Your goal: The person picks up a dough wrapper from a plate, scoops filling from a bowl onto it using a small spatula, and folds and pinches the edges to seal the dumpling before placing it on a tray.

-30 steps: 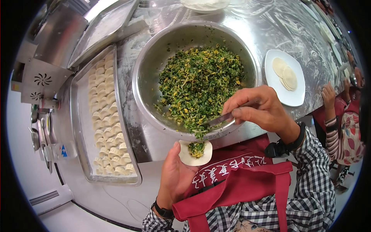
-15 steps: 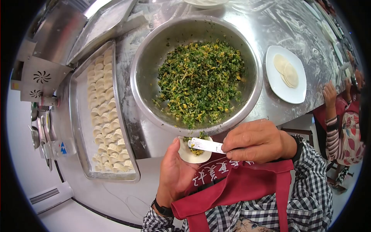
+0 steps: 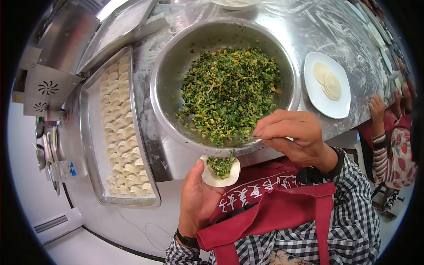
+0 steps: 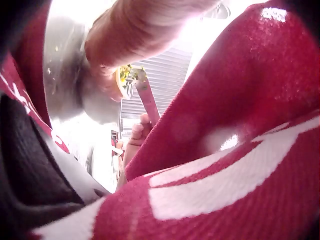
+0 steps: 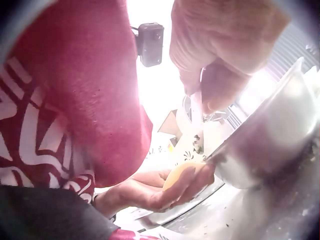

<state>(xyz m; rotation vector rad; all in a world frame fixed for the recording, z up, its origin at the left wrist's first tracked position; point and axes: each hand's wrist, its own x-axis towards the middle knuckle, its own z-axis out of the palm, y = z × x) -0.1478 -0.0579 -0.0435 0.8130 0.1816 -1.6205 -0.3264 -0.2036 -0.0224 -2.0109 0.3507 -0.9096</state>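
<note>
My left hand (image 3: 198, 194) holds a round dumpling wrapper (image 3: 221, 181), its thumb at the wrapper's edge and its fingers cupped underneath in the right wrist view. A mound of chopped green and yellow filling (image 3: 220, 167) lies on the wrapper, just off the near rim of a large steel bowl (image 3: 169, 92). Between thumb and fingers, my right hand (image 3: 293, 134) grips a flat, narrow spatula (image 4: 146, 97). That hand is over the bowl's near right rim, and the spatula appears almost edge-on in the head view. More filling (image 3: 229, 92) fills the bottom of the bowl.
At the left, a metal tray (image 3: 95, 132) carries rows of folded dumplings (image 3: 121, 128). A white plate (image 3: 316, 95) with a few wrappers (image 3: 332, 86) stands right of the bowl on the floured steel table (image 3: 322, 35). Another person's hand (image 3: 376, 106) shows at far right.
My right hand brought the spatula from the bowl down to the wrapper, then lifted back up over the bowl's rim. The filling on the wrapper has grown larger. The left hand stays nearly in place.
</note>
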